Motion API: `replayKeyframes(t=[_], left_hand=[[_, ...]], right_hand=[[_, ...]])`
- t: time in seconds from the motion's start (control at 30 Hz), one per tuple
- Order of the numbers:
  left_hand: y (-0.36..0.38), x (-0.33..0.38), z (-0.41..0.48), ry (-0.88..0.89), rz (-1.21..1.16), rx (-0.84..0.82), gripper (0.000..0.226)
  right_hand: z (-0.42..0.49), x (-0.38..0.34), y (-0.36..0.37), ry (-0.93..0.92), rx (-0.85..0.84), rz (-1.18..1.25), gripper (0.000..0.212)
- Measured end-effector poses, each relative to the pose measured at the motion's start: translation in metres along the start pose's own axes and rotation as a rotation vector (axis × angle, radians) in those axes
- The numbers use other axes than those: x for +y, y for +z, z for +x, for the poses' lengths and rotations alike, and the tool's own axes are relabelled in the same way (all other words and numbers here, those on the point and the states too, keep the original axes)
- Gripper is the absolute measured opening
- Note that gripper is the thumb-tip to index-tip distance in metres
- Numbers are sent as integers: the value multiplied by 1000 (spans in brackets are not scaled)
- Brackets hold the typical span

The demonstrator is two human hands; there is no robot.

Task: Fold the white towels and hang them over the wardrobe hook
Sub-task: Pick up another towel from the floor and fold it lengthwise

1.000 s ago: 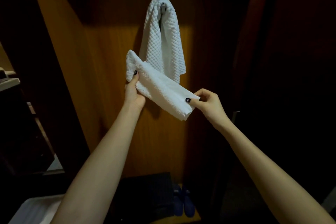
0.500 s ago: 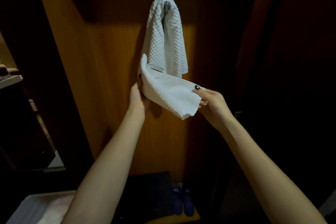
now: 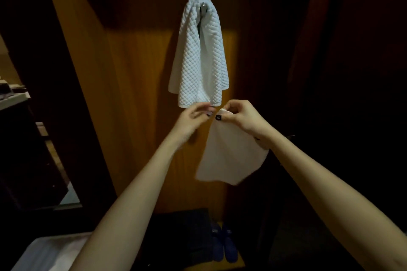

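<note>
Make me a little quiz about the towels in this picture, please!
1. True or false: the quilted towel already hangs over the hook.
2. Pick one. Where is the smooth towel? A: dangling from the right hand, which pinches its top. B: draped over the hook. C: lying on the wardrobe floor.
3. Fill the gap: the shoes at the bottom of the wardrobe are ____ in colour.

Key: 1 true; 2 A; 3 blue.
</note>
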State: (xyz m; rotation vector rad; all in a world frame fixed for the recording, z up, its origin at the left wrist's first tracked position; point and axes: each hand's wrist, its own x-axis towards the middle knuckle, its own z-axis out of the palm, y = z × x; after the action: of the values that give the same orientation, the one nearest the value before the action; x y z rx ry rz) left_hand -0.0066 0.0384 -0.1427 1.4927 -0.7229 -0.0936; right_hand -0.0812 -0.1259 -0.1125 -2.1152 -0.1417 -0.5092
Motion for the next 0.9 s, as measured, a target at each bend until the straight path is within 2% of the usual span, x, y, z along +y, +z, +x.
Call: replayKeyframes(t=[0.03,0.1,0.2,0.3,0.4,0.53,0.7,0.8,0.9], left_hand=[[6,4,0,7,48,-95,28],[14,4,-1,5,101,-141,26],[20,-2,-6,22,110,-120,26],[23,-2,-8,65,46,-57,26],[16,8,-7,68,-66,10,22],[-2,13,-9,90,-18,-58,29],[-16,26,-9,135,67,-37,12],[-24,37,-10,66,89,-15,15],[-31,46,-12,-73,120,-90,17]], right_hand=[[0,-1,2,7,-13,21,17],[-2,-2,1,14,-32,67,20],[-7,-2,-4,27,-52,37,24],[-11,-2,-14,93,-151,-37,41],[-15,5,-27,158,-251,-157,31],[-17,13,-29,110,-178,-140,33],[-6,5,-22,31,-111,-180,31],[-4,-2,-22,-15,-77,-197,24],[-3,-6,-20,-96,-64,-223,23]])
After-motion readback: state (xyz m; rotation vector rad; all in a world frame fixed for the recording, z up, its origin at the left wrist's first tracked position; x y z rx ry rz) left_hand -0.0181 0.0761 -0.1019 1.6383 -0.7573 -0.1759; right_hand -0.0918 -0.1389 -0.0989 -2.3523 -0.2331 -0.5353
